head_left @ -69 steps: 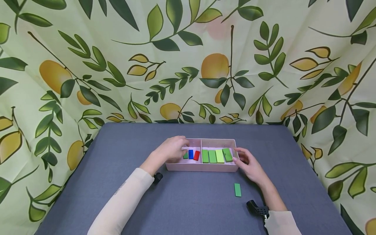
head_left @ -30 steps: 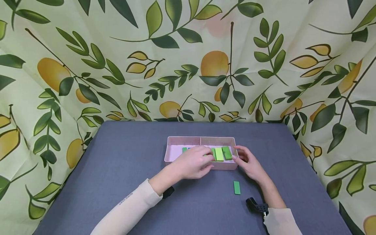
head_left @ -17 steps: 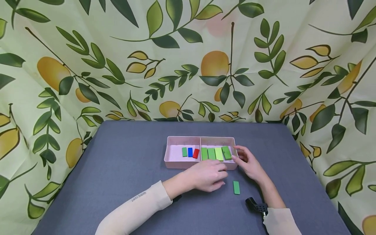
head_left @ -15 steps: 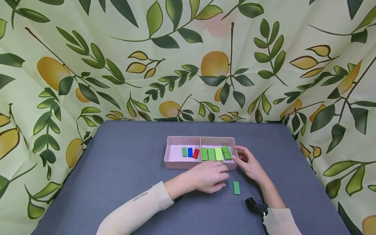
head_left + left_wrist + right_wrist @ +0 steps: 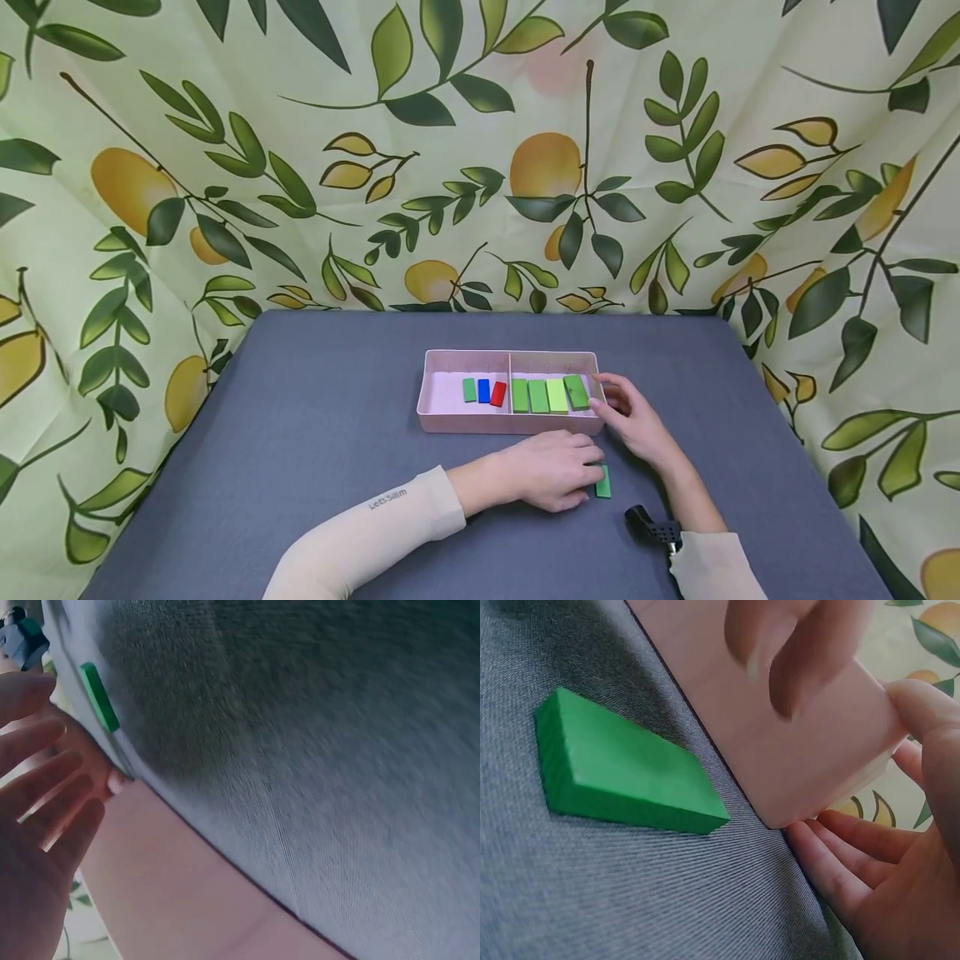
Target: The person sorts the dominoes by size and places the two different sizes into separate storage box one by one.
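Observation:
My left hand (image 5: pixel 551 471) hovers beside a green rectangular block (image 5: pixel 630 769) lying flat on the cloth. Its fingers are loosely extended with nothing between them, and in the right wrist view two fingertips (image 5: pixel 787 697) hang above and apart from the block. My right hand (image 5: pixel 637 421) holds the right end of a pink two-part box (image 5: pixel 465 423), thumb and fingers against its end. Inside the right compartment stand several green blocks (image 5: pixel 538 396), one of them lighter. A small green block (image 5: pixel 469 390), a blue block (image 5: pixel 483 391) and a red block (image 5: pixel 498 394) lie in the left compartment.
A grey-blue cloth (image 5: pixel 315 433) covers the table. Behind it hangs a leaf-and-fruit patterned curtain (image 5: pixel 465 150). A black wrist camera (image 5: pixel 651 527) sits on the right forearm, just right of the loose green block.
From inside the box's left compartment, my left hand has moved right and toward me, out to the loose green block. My right hand and the box stay in place.

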